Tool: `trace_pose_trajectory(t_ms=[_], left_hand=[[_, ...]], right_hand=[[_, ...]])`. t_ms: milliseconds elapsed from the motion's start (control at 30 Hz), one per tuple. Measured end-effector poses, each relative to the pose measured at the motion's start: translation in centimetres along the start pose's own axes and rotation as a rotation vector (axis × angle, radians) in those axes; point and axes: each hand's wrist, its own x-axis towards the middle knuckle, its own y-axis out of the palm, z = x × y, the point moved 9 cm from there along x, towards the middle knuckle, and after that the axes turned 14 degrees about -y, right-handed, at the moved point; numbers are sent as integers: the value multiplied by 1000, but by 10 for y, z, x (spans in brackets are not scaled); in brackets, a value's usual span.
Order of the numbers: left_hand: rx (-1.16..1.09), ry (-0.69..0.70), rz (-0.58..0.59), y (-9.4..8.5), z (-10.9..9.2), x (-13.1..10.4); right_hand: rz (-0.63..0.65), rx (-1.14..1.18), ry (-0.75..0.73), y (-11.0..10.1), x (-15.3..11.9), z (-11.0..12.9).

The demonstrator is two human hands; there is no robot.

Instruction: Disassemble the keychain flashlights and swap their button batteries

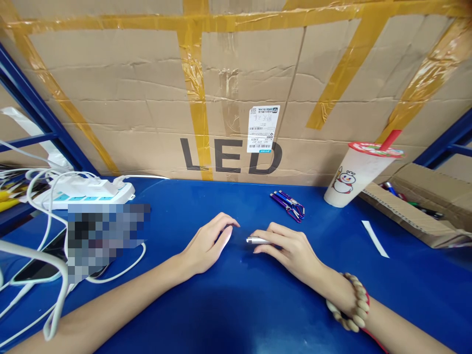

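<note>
My right hand (291, 248) rests on the blue table (236, 309) and grips a small silver pen light (256, 240), its tip pointing left. A bead bracelet (352, 305) circles that wrist. My left hand (208, 243) lies just left of the tip, palm turned toward it, fingers loosely curved and holding nothing. A pale glow shows on the left palm. A small bunch of purple and blue pen lights (288, 202) lies on the table beyond my right hand.
A taped cardboard sheet (236, 98) marked LED walls the back. A sealed drink cup (356, 174) with a red straw stands at right, beside an open cardboard box (424, 206) of pens. A white power strip (86, 191), cables and a phone (40, 268) lie left.
</note>
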Motion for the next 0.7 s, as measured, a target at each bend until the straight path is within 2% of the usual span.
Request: trace_pose_trajectory(t_ms=[200, 567, 700], left_hand=[[11, 0, 17, 2, -1, -1], [18, 2, 17, 1, -3, -2], [21, 14, 13, 1, -3, -2]], right_hand=[[-25, 107, 45, 0, 0, -3], [14, 80, 54, 5, -1, -5], [26, 134, 56, 8, -1, -5]])
